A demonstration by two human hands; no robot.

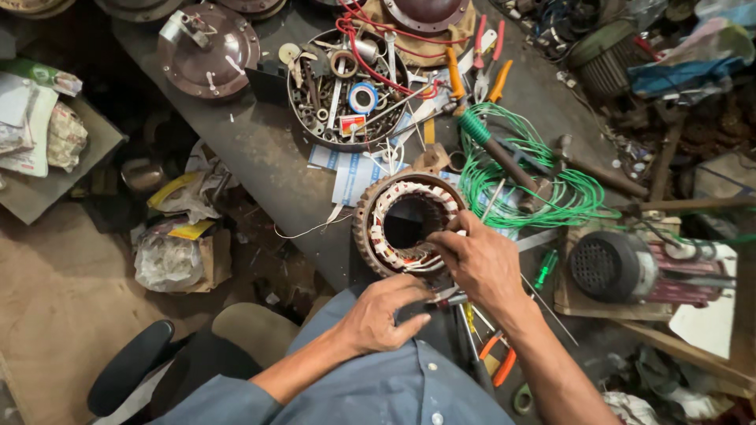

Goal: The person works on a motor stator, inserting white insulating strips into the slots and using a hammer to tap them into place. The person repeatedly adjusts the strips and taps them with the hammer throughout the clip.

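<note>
A round rusty-brown metal motor ring with pale wire coils inside (408,223) is seen near the middle of the dark grey bench (252,149), close to its front edge. It lies flat, so its dark hole points straight up at the camera; its long axis runs up and down through that hole, and no side of it looks longer than another. The right hand (482,264) is laid on the ring's edge at about 4 o'clock, with the fingertips pinched shut on the thin pale coil wires. The left hand (383,315) is held just below the ring at about 6 o'clock, curled around something small and silvery; what it is cannot be told. A loose bundle of bright green wire (543,185) is spread at 2 o'clock from the ring, and a round metal tray full of small tools and bolts (348,90) is placed at 11 o'clock. A grey motor with a round grille (610,266) is seen at 3 o'clock. Things could go wrong here: the thin wires could be snapped or scraped if they are pulled too hard. The ring could be knocked off the near edge if it is pushed. Fingers could be scratched on the ring's rough metal teeth.
</note>
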